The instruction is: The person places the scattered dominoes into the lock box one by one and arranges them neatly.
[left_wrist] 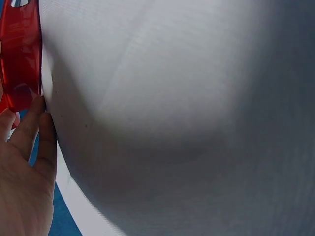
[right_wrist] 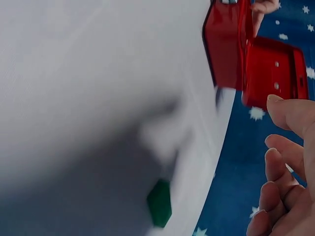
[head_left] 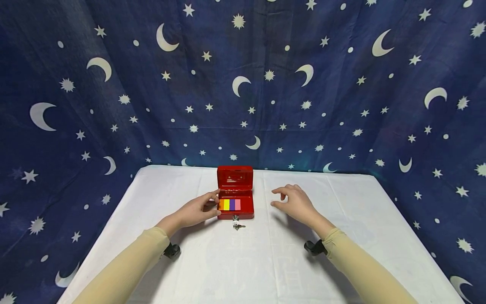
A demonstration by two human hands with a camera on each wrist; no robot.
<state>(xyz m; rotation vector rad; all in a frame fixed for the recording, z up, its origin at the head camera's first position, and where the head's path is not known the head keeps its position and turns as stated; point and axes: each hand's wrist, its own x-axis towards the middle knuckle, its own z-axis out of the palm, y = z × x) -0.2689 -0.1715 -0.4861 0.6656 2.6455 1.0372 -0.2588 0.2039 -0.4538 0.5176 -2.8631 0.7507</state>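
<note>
A small red metal cash box (head_left: 247, 204) stands on the table with its lid (head_left: 235, 176) raised. Inside, toward the left, lies a row of coloured pieces: orange, yellow (head_left: 226, 204), purple (head_left: 232, 204) and pink (head_left: 237, 204). On the front hangs a lock with keys (head_left: 236, 223). My left hand (head_left: 199, 210) holds the box's left side, thumb at the front corner and fingers farther back. To the right of the box and apart from it, my right hand (head_left: 298, 203) hovers with loosely bent fingers and nothing between them.
White cloth covers the table (head_left: 235, 270). A dark blue curtain (head_left: 265, 93) with moons and stars surrounds its far side and both flanks. Low in the right wrist view is a small green shape (right_wrist: 160, 202); what it is I cannot tell.
</note>
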